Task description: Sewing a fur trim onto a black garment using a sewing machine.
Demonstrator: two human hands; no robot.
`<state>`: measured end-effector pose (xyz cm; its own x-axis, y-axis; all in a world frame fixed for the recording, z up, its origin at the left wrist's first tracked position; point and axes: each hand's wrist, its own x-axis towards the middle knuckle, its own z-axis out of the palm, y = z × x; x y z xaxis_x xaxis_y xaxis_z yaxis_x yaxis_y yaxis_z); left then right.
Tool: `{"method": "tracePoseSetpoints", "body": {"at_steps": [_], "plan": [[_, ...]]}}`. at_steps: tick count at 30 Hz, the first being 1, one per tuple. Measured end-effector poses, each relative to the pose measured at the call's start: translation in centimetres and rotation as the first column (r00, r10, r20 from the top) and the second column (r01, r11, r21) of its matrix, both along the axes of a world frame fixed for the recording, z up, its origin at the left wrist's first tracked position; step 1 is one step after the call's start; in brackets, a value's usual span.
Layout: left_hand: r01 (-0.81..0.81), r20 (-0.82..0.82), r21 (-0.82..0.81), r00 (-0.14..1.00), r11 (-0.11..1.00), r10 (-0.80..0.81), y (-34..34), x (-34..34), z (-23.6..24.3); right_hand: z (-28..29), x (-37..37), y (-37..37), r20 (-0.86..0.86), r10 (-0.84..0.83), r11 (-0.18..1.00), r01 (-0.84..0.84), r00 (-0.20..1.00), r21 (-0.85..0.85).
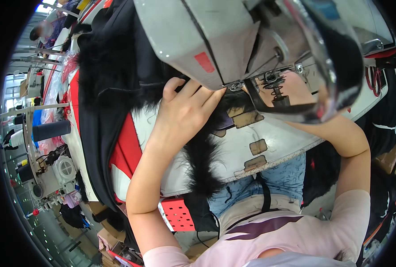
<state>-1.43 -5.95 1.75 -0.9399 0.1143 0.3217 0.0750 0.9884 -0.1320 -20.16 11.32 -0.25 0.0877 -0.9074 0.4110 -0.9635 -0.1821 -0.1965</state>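
Observation:
My left hand (pixel 187 107) lies flat, fingers together, on black fur-trimmed fabric (pixel 118 84), pressing it down just left of the needle area of a grey sewing machine (pixel 198 35). A strip of black fur (pixel 202 164) runs from under my hand down over the table's front edge. My right hand is hidden behind the machine's clear curved guard (pixel 304 75); only my right forearm (pixel 344 138) shows, reaching up under the guard.
The white sewing table (pixel 269 147) carries brown tape patches and a ruler strip along its edge. Red and black cloth hangs off the left. A red perforated crate (pixel 178 213) sits below. Another sewing machine (pixel 51 173) and thread cones stand at far left.

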Motion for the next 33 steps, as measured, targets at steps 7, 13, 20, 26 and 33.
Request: {"method": "tracePoseSetpoints", "body": {"at_steps": [7,13,20,26,33], "plan": [[-0.017,0.027,0.003,1.000,1.000,0.017,0.5,-0.4,0.1,0.6,0.1,0.2,0.146,-0.003,0.999,0.009,0.989,-0.043],[-0.060,-0.013,0.005,0.998,0.998,0.060,0.2,-0.6,-0.3,-0.5,-0.1,-0.2,0.128,-0.119,0.993,0.118,0.985,0.016],[-0.043,-0.005,0.157,0.999,0.987,0.044,-0.1,-0.1,-0.6,1.6,0.7,0.2,0.047,-0.141,0.989,0.143,0.989,-0.036],[0.011,0.021,-0.278,1.000,0.961,-0.006,-2.4,-0.8,1.1,1.4,-0.2,0.2,-0.086,-0.061,0.991,0.050,0.994,-0.125],[0.246,0.086,-0.229,0.969,0.942,-0.232,-1.4,0.8,2.7,0.5,-2.4,-1.3,-0.312,0.208,0.976,-0.177,0.927,0.126]]}}
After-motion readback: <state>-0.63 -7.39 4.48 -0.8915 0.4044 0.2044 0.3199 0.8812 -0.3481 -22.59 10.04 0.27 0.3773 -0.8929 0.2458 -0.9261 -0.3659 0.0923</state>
